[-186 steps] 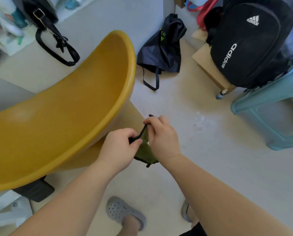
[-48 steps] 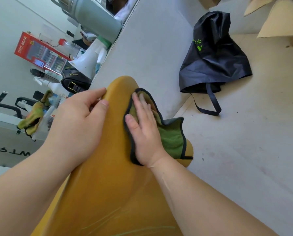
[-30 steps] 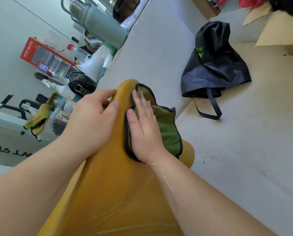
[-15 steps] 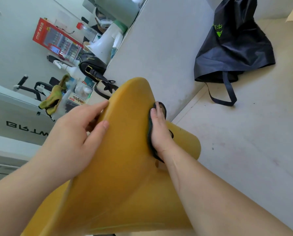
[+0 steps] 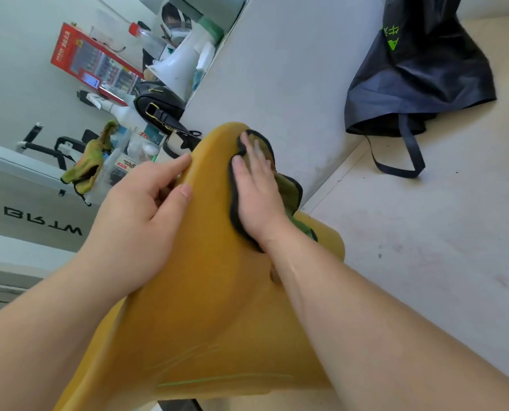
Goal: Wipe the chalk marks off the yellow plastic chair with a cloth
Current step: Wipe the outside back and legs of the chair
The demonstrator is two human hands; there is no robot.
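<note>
1. Presses the cloth [image 5: 288,188] flat against the chair [image 5: 211,292] with the right hand [image 5: 257,197]: fingers straight and close together, palm down, nothing curled round the fabric.
2. Grips the chair's rim with the left hand [image 5: 134,221]: thumb laid on the outer face, fingers hooked over the edge and mostly hidden behind it. Looks like bracing against the rubbing.
3. Keeps the cloth high on the back's outer face, just under the top curve, with a green fold spilling out to the right of the hand toward the shell's edge.
4. Finds the shell around and just below the cloth plain yellow, with no chalk to be made out. Probably wiped there already, though glare and blur forbid certainty.
5. Spots a thin greenish line [image 5: 217,380] well below both hands, near the bottom of the view, with fainter pale streaks [image 5: 185,355] above it. Reads these as chalk not yet reached, though possibly mere scuffs.
6. Judges the job under way but unfinished: upper back being worked and lower part left to do. Cannot tell about the seat side, which faces away.
7. Leaves aside a dark bag [image 5: 419,72] slumped on the floor [image 5: 425,232] against the wall [image 5: 277,69], and a black handbag [image 5: 158,106] beyond the chair's top.
</note>
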